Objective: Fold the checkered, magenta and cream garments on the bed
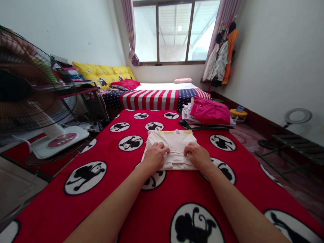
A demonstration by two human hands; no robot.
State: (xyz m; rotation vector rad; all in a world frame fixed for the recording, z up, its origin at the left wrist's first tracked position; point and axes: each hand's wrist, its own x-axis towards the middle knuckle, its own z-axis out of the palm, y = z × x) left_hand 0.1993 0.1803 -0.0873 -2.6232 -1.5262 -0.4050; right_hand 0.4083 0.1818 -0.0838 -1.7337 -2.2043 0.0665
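A white garment (174,143), folded into a flat rectangle, lies on the red blanket (101,199) in front of me. Yellow and pinkish marks show along its far edge. On its left side my left hand (156,156) has its fingers curled onto the cloth. My right hand (198,156) grips the right side in the same way, fingertips bent in at a fold. Between the two hands runs a layered crease in the fabric. Both thumbs are mostly hidden.
A pile of clothes with a pink garment on top (210,110) sits at the blanket's far right. To the left stands a fan (60,135). Beyond lies a bed with a striped cover (152,99). A green folding stool (298,148) and a yellow stool (238,113) are at right.
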